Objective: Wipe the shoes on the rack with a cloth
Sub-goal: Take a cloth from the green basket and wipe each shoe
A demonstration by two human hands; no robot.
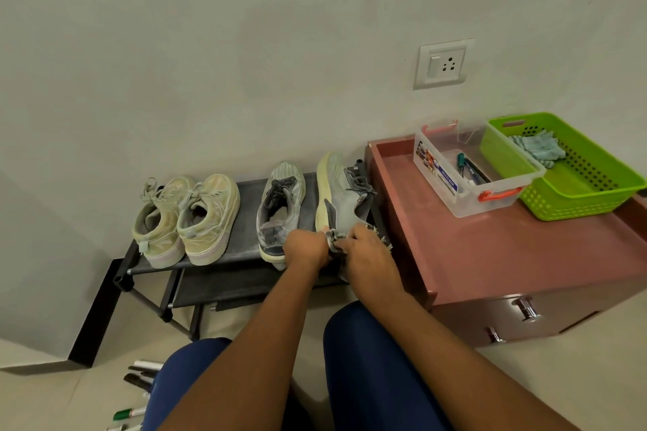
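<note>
Four shoes point(280, 206), one rack point(245, 252), one cloth point(334, 238)

- Left hand point(305, 248) and right hand point(367, 250) close together at the heel of the tipped grey shoe point(341, 192).
- Cloth point(380, 238) under right hand.
- Beige pair point(189, 217) on rack point(245, 192).

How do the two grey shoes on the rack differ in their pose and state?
The right grey shoe is tipped on its side, pale sole showing; the left grey shoe stands upright. Both hands, left hand and right hand, work at the right shoe's heel with a cloth; the left shoe is untouched. Both have grey laces.
</note>
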